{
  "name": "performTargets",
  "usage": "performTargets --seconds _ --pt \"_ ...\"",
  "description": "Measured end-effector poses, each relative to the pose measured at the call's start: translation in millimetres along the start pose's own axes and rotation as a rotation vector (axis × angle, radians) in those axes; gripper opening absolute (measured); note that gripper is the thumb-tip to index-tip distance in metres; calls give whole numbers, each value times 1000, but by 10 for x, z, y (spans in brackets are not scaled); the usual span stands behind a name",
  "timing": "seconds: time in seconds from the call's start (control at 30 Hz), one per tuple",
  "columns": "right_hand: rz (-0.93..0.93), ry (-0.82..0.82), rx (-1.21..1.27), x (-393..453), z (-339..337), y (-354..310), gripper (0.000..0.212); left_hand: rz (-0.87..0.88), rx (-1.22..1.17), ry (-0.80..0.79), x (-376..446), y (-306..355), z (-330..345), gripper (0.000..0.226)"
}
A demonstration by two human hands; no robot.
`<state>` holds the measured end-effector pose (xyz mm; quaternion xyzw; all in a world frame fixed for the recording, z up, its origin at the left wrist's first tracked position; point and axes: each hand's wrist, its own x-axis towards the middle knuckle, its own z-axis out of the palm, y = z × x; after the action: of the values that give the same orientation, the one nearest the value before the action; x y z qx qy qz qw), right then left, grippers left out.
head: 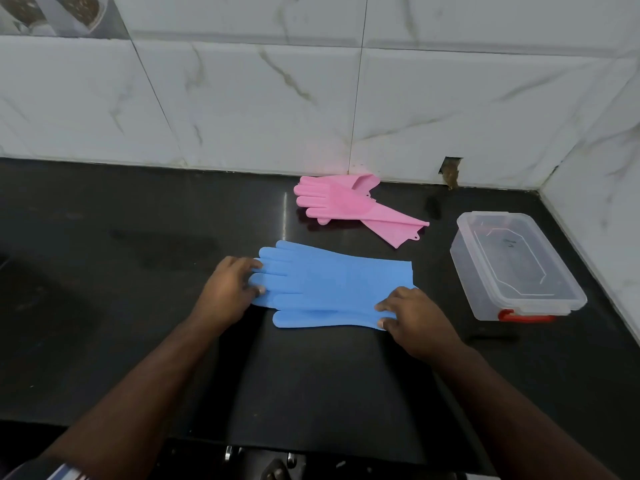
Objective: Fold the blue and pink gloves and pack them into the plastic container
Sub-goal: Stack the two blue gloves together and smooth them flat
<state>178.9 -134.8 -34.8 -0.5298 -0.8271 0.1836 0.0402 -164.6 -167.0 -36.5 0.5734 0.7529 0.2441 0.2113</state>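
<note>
The blue gloves (329, 285) lie flat and stacked on the black counter, fingers pointing left, cuffs to the right. My left hand (230, 289) pinches the glove fingertips at the left end. My right hand (412, 317) pinches the near corner of the cuff at the right end. The pink gloves (343, 204) lie farther back by the wall, crossed over each other, untouched. The clear plastic container (512, 268) stands at the right with its lid on and a red latch at its near end.
The black counter (138, 271) runs left and toward me from the gloves. A white marble-tile wall (277, 98) closes the back, and a side wall (609, 188) closes the right, just past the container. The counter's front edge is near the bottom.
</note>
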Motion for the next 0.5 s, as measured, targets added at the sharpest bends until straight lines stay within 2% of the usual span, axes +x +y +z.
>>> performTargets --seconds 0.1,0.2,0.37,0.5 --pt "-9 28 -65 12 -3 46 24 92 129 -7 -54 -12 12 21" --pt "-35 158 -88 24 -23 30 20 164 185 43 -56 56 -49 14" --pt "-71 343 -148 11 -91 69 17 214 97 123 -145 124 -166 12" --pt "-66 305 -178 -133 -85 42 18 245 82 101 -290 24 -160 12"
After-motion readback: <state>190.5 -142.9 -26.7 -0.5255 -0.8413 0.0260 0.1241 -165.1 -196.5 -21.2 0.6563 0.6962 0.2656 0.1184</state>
